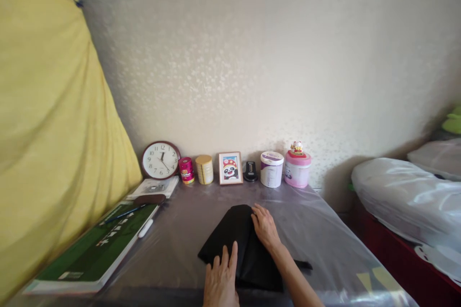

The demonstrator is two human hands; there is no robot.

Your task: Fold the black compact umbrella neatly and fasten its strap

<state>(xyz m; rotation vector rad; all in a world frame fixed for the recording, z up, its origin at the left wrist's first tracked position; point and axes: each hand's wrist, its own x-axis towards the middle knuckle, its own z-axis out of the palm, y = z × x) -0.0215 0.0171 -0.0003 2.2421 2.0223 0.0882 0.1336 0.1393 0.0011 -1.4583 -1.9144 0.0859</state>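
A folded piece of black fabric [228,232] lies on the table in front of me, and a narrow black strap [303,265] sticks out from its right side. My left hand [221,273] is at its near left edge, palm down, fingers stretched out and slightly spread over the cloth. Farther up, my right hand [265,224] rests on the upper right edge of the fabric with its fingers extended. Part of the fabric is hidden under my right forearm. What kind of article it is, I cannot tell.
The grey table [180,240] has a green book [97,244] with a pen and dark case at left. Along the wall stand a clock [161,160], several tins, a framed panda picture [230,169] and a pink canister [297,172]. Plastic-wrapped bundles [406,201] lie right.
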